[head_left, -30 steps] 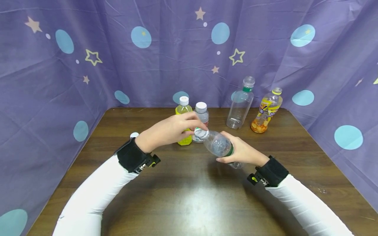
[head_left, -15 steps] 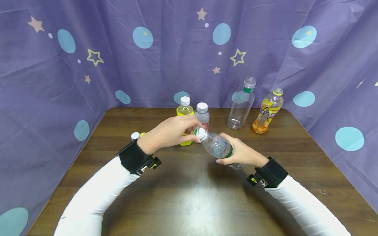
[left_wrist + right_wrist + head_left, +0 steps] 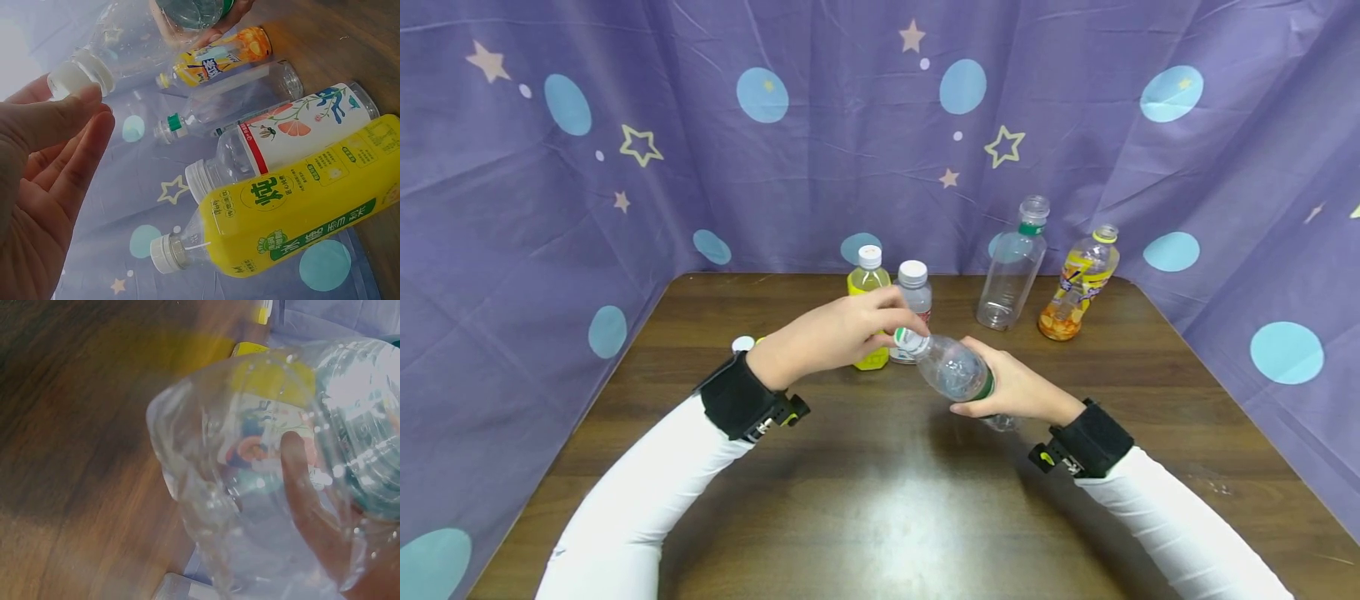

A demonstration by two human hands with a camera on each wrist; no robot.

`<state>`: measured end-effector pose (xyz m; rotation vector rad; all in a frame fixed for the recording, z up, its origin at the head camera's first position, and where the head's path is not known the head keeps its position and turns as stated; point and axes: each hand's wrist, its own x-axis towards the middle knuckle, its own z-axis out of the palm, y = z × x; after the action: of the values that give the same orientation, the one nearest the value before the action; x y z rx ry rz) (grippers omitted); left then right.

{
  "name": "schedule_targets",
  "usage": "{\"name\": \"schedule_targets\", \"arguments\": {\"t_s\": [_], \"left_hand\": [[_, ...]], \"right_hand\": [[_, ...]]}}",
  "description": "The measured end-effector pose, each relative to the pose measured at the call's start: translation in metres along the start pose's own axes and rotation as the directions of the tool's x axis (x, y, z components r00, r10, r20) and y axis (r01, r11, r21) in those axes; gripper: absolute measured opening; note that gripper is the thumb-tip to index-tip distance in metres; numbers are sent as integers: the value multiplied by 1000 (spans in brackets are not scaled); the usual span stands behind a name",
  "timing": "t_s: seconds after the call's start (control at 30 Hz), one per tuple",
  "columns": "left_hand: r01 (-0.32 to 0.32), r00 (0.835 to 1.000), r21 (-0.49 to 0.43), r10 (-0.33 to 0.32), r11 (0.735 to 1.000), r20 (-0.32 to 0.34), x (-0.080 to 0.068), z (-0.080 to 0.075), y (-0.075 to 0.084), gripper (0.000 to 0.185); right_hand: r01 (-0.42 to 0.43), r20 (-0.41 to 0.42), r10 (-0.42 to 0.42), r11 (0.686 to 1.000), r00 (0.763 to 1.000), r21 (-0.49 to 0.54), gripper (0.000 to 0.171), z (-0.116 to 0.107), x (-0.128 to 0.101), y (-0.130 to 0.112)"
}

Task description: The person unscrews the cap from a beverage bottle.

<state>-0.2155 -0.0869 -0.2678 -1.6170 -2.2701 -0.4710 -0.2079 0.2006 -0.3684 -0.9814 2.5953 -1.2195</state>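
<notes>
A clear, see-through plastic bottle [image 3: 951, 367] with a green band is held tilted above the table, its neck pointing up and left. My right hand [image 3: 1017, 385] grips it around the middle; in the right wrist view a finger [image 3: 300, 481] shows through the clear plastic. At the bottle's mouth, my left hand [image 3: 842, 329] pinches the white cap [image 3: 78, 75] between thumb and fingers. The cap sits on the neck. Just behind the left hand stand a yellow-labelled bottle [image 3: 300, 206] and a clear bottle with a white floral label [image 3: 300, 128], both with white caps.
Toward the back right stand a tall clear uncapped bottle [image 3: 1011, 275] with a green neck ring and an uncapped orange-and-yellow-labelled bottle [image 3: 1078, 283]. A white cap [image 3: 742, 343] shows beside the left wrist. A purple curtain [image 3: 820, 167] borders the brown table [image 3: 820, 517].
My left fingers have turned about the cap, dipping to its lower side and then coming back over its top. The bottle and my right hand have barely moved.
</notes>
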Motion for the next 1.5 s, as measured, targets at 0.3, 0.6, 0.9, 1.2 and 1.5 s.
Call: {"name": "schedule_targets", "arguments": {"t_s": [0.3,0.6,0.9,1.2,1.5], "left_hand": [[120,992,-37,-118,992,53,2,1,2,32],[129,990,-68,-124,989,70,4,-2,3,42],[-26,1000,28,26,999,-3,3,-3,0,38],[84,996,-45,-83,995,34,3,-1,1,32],[124,992,-72,-123,990,15,-1,3,1,47]], "right_hand": [[-13,-2,13,1000,1000,-14,69,-1,0,-1],[-4,-12,4,999,1000,-32,69,-2,0,0],[10,-14,-10,999,1000,-33,68,-5,0,1],[25,-3,-25,999,1000,-37,68,-3,1,3],[14,5,-14,1000,1000,-26,68,-1,2,1]]}}
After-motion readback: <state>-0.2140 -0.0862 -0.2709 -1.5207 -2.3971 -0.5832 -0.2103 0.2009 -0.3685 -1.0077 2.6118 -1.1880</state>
